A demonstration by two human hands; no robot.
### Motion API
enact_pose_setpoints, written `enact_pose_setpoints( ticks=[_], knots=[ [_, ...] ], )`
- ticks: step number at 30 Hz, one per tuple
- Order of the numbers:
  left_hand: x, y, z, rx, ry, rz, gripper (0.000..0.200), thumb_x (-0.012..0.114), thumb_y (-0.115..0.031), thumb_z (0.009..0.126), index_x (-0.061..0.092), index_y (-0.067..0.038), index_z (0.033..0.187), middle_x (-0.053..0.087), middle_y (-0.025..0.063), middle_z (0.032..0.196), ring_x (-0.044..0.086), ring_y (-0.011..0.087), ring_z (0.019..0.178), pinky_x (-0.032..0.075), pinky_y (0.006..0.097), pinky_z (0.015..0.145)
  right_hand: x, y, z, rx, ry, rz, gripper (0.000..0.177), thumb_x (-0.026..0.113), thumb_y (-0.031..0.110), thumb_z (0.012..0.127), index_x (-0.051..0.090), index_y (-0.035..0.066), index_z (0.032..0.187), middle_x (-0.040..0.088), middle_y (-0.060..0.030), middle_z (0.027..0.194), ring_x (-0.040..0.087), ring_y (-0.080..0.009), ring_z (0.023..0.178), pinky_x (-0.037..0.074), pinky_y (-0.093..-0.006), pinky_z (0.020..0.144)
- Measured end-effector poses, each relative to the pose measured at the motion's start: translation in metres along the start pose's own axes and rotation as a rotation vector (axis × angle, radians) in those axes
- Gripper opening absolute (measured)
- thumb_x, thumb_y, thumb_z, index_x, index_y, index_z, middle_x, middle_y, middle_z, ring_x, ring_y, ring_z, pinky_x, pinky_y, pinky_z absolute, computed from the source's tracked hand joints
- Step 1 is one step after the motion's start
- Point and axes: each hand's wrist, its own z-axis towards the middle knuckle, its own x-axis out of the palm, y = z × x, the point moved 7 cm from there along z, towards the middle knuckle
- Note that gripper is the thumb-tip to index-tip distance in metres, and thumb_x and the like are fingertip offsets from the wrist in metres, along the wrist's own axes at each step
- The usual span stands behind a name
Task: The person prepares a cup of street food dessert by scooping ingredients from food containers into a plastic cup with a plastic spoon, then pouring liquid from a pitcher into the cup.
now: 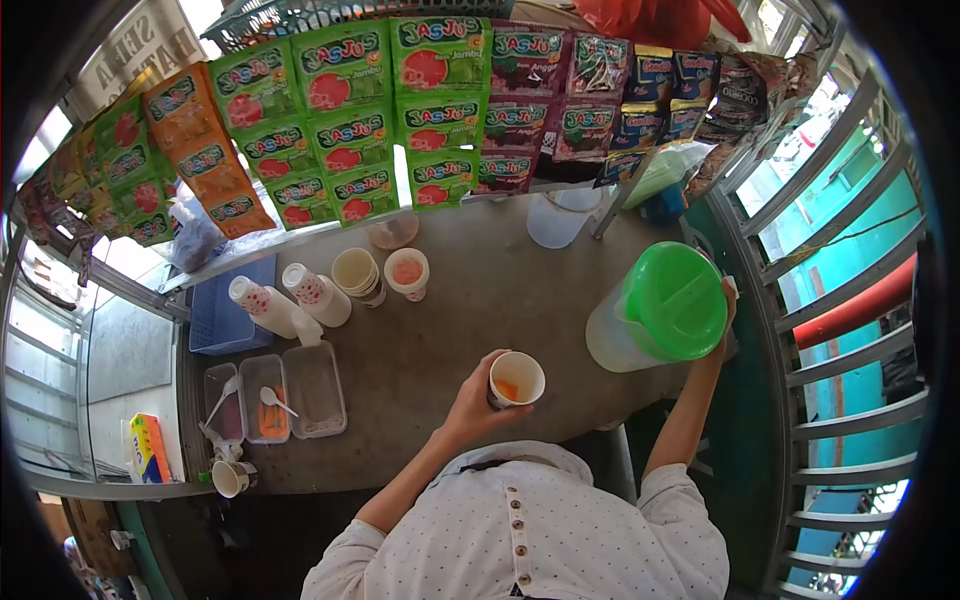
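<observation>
My left hand [472,402] is wrapped round a paper cup [517,379], upright, with something orange at its bottom. At the right, my right hand [730,308] grips the far side of a clear plastic pitcher [612,335] with a green lid [677,300]; the lid hides part of my fingers and the handle. The pitcher holds a pale liquid and stands apart from the cup. Left of the cup, a second cup [407,270] contains something pinkish.
Stacked paper cups [357,272] and a blue basket [218,312] stand at the back left. Before them are clear tubs [314,388], two with spoons. A paper cup [233,479] lies near the left edge. Drink sachets [330,95] hang across the back, above a clear bucket [556,220].
</observation>
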Motion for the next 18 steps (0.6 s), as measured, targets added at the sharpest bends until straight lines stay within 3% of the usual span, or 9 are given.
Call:
enact_pose_setpoints(
  ticks=[11, 13, 18],
  knots=[
    [0.016, 0.001, 0.01, -0.022, 0.059, 0.021, 0.082, 0.083, -0.019, 0.063, 0.037, -0.004, 0.13, 0.057, 0.0145, 0.115, 0.056, 0.0238, 0.108, 0.044, 0.0345, 0.094, 0.058, -0.007, -0.009, 0.013, 0.001, -0.038, 0.065, 0.047, 0.041, 0.085, 0.039, -0.001, 0.134, 0.057, -0.0151, 0.119, 0.059, -0.0241, 0.104, 0.05, -0.0366, 0.088],
    [0.019, -0.003, 0.014, 0.005, 0.066, 0.012, 0.081, 0.082, -0.02, 0.066, 0.036, -0.005, 0.13, 0.055, 0.0162, 0.117, 0.056, 0.0277, 0.109, 0.044, 0.0359, 0.094, 0.058, -0.009, -0.01, 0.031, -0.095, -0.048, 0.066, 0.049, 0.041, 0.084, 0.04, -0.002, 0.132, 0.059, -0.0144, 0.113, 0.06, -0.0228, 0.1, 0.05, -0.0342, 0.086],
    [0.021, -0.011, 0.021, 0.049, 0.043, 0.041, 0.08, 0.082, -0.02, 0.065, 0.037, -0.005, 0.13, 0.055, 0.0157, 0.117, 0.056, 0.028, 0.108, 0.045, 0.0361, 0.093, 0.058, -0.01, -0.01, 0.038, -0.041, -0.071, 0.064, 0.049, 0.04, 0.083, 0.043, -0.002, 0.13, 0.06, -0.0146, 0.112, 0.06, -0.0223, 0.1, 0.05, -0.0334, 0.086]
  ],
)
